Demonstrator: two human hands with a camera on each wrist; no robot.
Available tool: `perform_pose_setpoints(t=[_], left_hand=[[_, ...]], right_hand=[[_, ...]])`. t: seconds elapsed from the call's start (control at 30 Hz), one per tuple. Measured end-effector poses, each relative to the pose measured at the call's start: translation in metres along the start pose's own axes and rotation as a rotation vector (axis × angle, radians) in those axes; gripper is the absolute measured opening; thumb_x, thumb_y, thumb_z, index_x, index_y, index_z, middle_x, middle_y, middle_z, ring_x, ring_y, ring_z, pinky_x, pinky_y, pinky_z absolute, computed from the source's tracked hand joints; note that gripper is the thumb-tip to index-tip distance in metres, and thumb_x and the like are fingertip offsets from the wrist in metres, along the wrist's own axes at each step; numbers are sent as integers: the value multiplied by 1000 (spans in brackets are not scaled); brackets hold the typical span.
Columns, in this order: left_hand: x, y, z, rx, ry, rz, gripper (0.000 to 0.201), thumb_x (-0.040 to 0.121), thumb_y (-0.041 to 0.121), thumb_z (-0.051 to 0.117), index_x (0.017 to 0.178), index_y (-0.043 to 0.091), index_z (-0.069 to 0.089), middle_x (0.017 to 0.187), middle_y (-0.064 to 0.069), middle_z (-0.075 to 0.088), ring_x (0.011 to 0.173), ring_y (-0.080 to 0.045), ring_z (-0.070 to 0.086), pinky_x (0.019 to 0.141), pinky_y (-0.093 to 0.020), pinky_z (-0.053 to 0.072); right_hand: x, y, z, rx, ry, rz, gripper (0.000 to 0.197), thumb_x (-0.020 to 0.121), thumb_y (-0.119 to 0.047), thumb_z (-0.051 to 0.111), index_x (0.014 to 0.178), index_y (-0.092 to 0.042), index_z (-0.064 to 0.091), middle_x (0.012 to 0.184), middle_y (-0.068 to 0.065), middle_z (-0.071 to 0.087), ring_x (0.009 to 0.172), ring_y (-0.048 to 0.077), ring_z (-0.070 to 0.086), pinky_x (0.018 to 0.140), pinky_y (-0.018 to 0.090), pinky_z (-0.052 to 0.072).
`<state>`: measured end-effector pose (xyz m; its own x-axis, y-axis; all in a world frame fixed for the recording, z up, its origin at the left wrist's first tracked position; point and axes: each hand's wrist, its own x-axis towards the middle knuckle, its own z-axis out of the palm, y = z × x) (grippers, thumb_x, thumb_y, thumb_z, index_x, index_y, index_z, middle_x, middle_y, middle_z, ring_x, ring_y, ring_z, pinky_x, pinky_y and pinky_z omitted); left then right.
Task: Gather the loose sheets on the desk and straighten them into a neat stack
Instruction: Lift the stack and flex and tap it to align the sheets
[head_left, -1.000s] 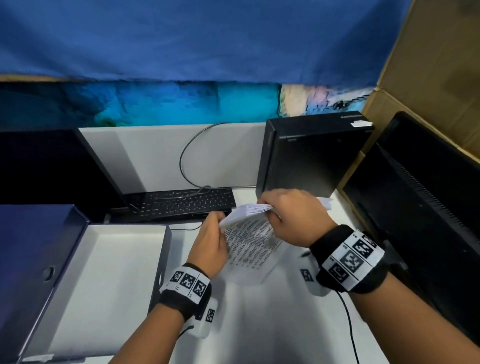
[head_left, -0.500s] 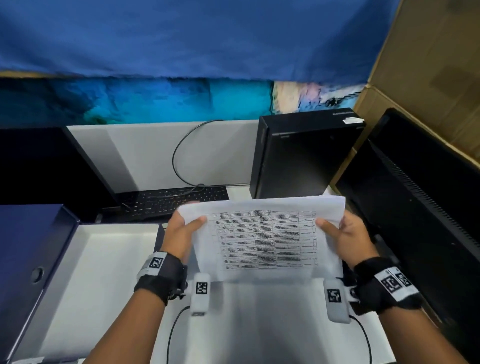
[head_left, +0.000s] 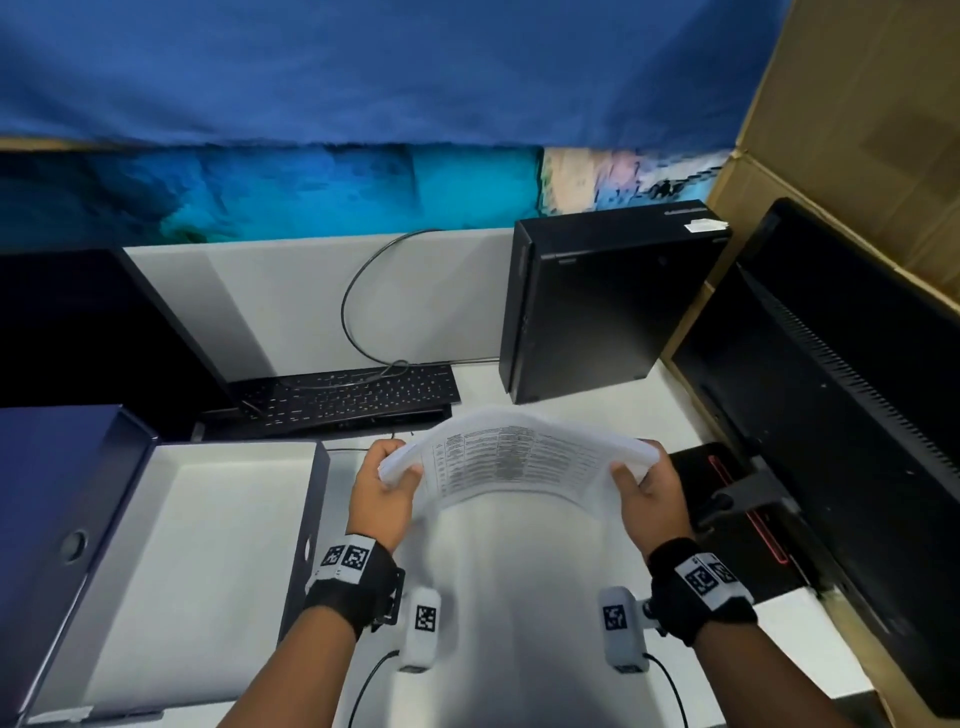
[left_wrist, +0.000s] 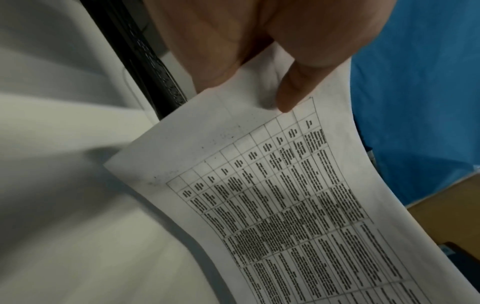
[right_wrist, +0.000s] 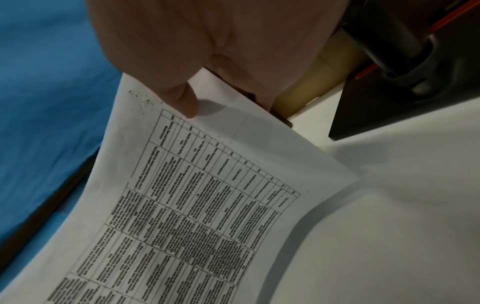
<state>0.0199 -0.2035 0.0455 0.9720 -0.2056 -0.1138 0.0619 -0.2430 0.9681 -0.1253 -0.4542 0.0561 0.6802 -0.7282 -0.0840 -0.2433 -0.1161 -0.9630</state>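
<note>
A bundle of white sheets (head_left: 511, 460) printed with a table is held above the white desk (head_left: 519, 597), bowed upward in the middle. My left hand (head_left: 387, 483) grips its left end, thumb on top. My right hand (head_left: 644, 480) grips the right end the same way. In the left wrist view the thumb presses the printed sheets (left_wrist: 272, 195) near one corner, with my left hand (left_wrist: 259, 51) above. The right wrist view shows my right hand (right_wrist: 207, 61) pinching the sheets (right_wrist: 194, 195) at their edge.
An open dark blue box (head_left: 171, 561) with a white inside lies at the left. A black keyboard (head_left: 343, 397) and a black computer case (head_left: 608, 301) stand behind. A black monitor (head_left: 841, 415) and its stand (head_left: 737, 499) crowd the right side.
One second ago both hands were close together on the bunched sheets. They then spread the sheets flat and wide, and now the ends are pushed inward so the bundle arches up.
</note>
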Motion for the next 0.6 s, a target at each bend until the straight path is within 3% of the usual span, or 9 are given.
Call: perform_pose_setpoints(t=[0.17,0.27,0.37,0.43,0.5,0.6], left_hand=[[-5,-17,-3,3,-31,-124,35,83,0,64,94,33,55,94,3,67,88,-22,63,76,-37,52],[-3,-21,-3,24,-38,-129,37,82,2,65,100,33,57,99,3,68,96,-21,64,85,-41,53],[-3,-21,-4,110,-66,-75,33,88,11,62,98,42,56,102,6,69,100,-18,64,91,-38,50],[-3,-16,-5,140,-98,-33,29,93,17,57,105,43,54,105,4,69,101,-18,64,94,-39,49],[-2,-2,-5,168,-141,49,31,95,18,54,99,49,50,103,3,69,97,-18,65,89,-36,51],[0,32,1,319,-205,288,32,91,4,55,93,36,50,97,2,65,87,-15,62,74,-19,48]], right_hand=[[-5,10,-7,21,-6,45,42,79,12,65,102,-22,54,103,6,62,93,23,60,78,33,53],[-6,6,-8,76,27,28,49,77,14,66,98,-29,55,103,3,64,97,23,62,82,33,54],[-9,1,-7,29,38,-35,54,76,14,68,105,-28,53,113,4,61,110,24,60,89,32,54],[-11,-9,-5,-164,82,-160,54,75,8,69,114,-24,52,122,2,56,117,22,54,97,39,51],[-13,-29,3,-459,83,-413,52,74,-5,70,120,-20,52,128,1,54,122,20,49,105,49,43],[-19,-67,32,-843,-88,-620,60,75,-26,67,131,-23,46,143,-2,45,139,22,36,118,56,21]])
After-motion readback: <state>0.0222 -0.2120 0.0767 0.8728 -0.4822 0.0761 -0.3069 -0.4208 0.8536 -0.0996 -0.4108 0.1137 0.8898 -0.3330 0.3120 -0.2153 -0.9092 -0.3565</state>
